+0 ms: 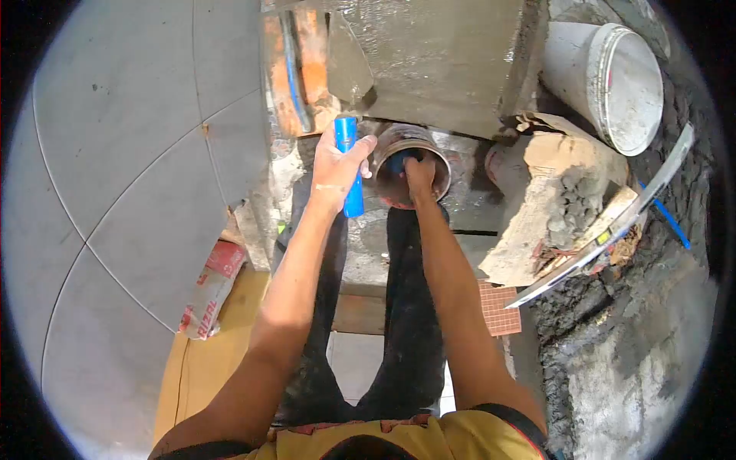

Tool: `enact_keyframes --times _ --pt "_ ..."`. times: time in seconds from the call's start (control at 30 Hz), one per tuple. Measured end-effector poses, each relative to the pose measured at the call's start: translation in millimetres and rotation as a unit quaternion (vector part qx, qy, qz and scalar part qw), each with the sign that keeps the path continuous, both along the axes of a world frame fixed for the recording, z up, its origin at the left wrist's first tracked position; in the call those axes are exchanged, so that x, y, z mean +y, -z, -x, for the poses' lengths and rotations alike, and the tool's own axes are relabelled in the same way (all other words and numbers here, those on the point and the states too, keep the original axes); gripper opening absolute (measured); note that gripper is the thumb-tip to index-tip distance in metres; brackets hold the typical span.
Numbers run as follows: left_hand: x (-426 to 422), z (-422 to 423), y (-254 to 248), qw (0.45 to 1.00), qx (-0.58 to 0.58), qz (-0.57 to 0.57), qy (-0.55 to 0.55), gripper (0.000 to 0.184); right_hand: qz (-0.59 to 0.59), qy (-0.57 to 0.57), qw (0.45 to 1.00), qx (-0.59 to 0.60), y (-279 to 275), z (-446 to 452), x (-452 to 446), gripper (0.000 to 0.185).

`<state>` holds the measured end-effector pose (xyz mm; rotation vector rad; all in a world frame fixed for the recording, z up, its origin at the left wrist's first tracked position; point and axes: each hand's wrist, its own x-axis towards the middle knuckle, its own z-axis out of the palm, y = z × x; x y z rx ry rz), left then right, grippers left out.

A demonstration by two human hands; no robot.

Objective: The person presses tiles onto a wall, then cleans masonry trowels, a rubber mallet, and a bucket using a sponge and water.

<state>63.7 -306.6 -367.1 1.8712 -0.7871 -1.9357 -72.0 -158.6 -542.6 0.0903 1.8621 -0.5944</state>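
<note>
Left hand wrapped around blue cylinder; right hand inside bucket, grip unclear

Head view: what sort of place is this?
Likely a building or renovation site. Signs: a wet-looking grey cement surface, a blue tube running along exposed orange masonry, and a grimy white bucket lying tipped over.

the red-and-white bag on the left side reads "rizal" in red.
</note>
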Motion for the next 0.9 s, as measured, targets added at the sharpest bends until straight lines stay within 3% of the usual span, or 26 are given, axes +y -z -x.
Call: enact_keyframes --times 0.07,0.1,0.2,0.23,0.37,0.43,0.53,0.6,0.77,0.83,0.9 --pt "0.9 6.0 7.6 0.996 0.084 -0.035 -0.016 0.049 0.004 0.015 0.999 -0.041 14.5 7.3 32.6 0.07" --pt "-2.1 8.1 10.4 0.993 0.118 -0.028 -0.001 0.055 0.061 0.039 0.997 -0.022 14.7 4.6 40.3 0.066" --pt "-7.5 11.8 14.4 0.991 0.128 -0.02 0.024 0.062 0.164 0.259 0.93 -0.203 -12.4 6.1 41.3 0.057" --pt "-6.5 10.3 18.8 0.994 0.099 -0.002 0.054 0.069 0.121 0.339 0.902 -0.237 -41.0 8.3 22.9 0.051" --pt "-9.0 13.3 32.9 0.977 0.021 0.146 0.152 0.071 0.082 0.204 0.955 -0.197 -67.1 16.3 11.5 0.042" --pt "-8.8 14.2 46.6 0.974 -0.002 0.132 0.186 0.069 0.038 0.186 0.963 -0.193 -52.6 21.4 18.5 0.042" --pt "-14.2 17.9 51.4 0.98 0.008 0.063 0.189 0.073 0.013 0.151 0.981 -0.124 -87.1 23.5 6.7 0.041" --pt "-26.8 26.8 30.4 0.987 0.057 -0.015 0.151 0.072 0.067 0.152 0.978 -0.124 -100.0 26.6 11.5 0.041" --pt "-34.7 33.3 23.6 0.984 0.102 -0.024 0.144 0.069 0.153 0.184 0.968 -0.076 -160.0 58.8 -38.0 0.038" --pt "-37.2 33.8 24.1 0.979 0.108 -0.026 0.169 0.067 0.181 0.007 0.982 0.053 -170.2 82.3 -77.9 0.036" --pt "-39.0 34.8 27.8 0.972 0.121 -0.036 0.197 0.068 0.224 -0.13 0.948 0.185 -172.3 95.3 -125.9 0.033"
